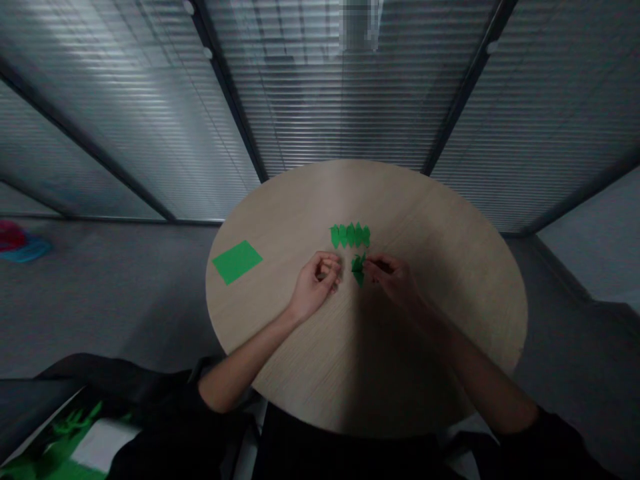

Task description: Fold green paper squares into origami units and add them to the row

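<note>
Between my two hands is a small folded green paper piece [359, 268], its lower end pointed. The fingertips of my right hand [393, 275] pinch its right edge. My left hand [320, 277] is a short way to its left, fingers curled and apart from the paper; I see nothing in them. Just beyond the hands, a row of several folded green paper pieces [350, 235] sits side by side on the round wooden table [300, 200]. A flat green paper sheet [237, 261] lies near the table's left edge.
Glass partitions with blinds [345, 113] stand behind the table. At lower left, a container [37, 427] holds green paper scraps and a white sheet [105, 443]. Red and blue items [23, 243] are on the floor at far left. Shadow covers the table's front right.
</note>
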`<action>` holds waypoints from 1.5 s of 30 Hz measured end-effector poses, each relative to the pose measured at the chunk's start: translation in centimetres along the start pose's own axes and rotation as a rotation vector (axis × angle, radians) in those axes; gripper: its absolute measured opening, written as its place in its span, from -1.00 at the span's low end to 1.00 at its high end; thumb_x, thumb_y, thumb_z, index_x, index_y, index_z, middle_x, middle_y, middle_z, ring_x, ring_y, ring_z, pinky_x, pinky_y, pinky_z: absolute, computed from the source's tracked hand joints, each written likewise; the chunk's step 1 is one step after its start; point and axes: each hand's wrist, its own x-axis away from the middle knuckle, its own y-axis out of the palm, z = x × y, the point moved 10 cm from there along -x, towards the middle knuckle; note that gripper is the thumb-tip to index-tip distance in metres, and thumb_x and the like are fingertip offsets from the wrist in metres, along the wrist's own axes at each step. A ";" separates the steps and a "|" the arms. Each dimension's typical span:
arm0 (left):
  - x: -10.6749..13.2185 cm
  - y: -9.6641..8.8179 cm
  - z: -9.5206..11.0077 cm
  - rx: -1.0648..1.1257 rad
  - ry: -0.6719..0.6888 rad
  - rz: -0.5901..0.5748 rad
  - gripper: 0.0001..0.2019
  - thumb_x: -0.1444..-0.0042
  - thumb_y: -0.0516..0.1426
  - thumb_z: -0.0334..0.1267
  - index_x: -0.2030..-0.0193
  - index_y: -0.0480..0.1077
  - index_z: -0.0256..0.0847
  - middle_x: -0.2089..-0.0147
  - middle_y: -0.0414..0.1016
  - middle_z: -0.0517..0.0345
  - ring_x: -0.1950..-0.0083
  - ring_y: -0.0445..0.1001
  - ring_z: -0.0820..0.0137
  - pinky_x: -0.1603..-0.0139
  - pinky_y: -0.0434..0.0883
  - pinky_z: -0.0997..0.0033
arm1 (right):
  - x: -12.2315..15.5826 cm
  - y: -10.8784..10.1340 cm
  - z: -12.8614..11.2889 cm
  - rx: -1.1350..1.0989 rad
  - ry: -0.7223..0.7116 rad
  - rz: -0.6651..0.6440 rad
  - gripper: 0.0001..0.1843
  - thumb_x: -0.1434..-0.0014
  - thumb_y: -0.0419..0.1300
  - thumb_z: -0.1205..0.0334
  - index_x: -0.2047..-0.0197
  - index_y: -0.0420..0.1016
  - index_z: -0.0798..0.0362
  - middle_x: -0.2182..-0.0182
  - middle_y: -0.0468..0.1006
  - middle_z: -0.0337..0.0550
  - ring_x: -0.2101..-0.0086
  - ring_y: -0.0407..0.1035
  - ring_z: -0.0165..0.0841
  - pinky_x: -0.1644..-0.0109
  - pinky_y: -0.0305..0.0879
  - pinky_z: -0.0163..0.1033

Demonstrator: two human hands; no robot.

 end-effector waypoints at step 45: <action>-2.7 -3.3 -1.1 -0.154 -0.097 0.076 -0.71 -0.07 0.31 -0.05 0.31 0.50 -0.28 0.59 0.39 0.24 0.64 0.27 0.56 0.65 0.23 0.58 | -1.9 1.6 2.5 0.181 -0.020 -0.178 -0.67 -0.20 0.21 -0.05 0.31 0.55 0.07 0.51 0.46 -0.24 0.58 0.26 -0.43 0.50 0.18 -0.29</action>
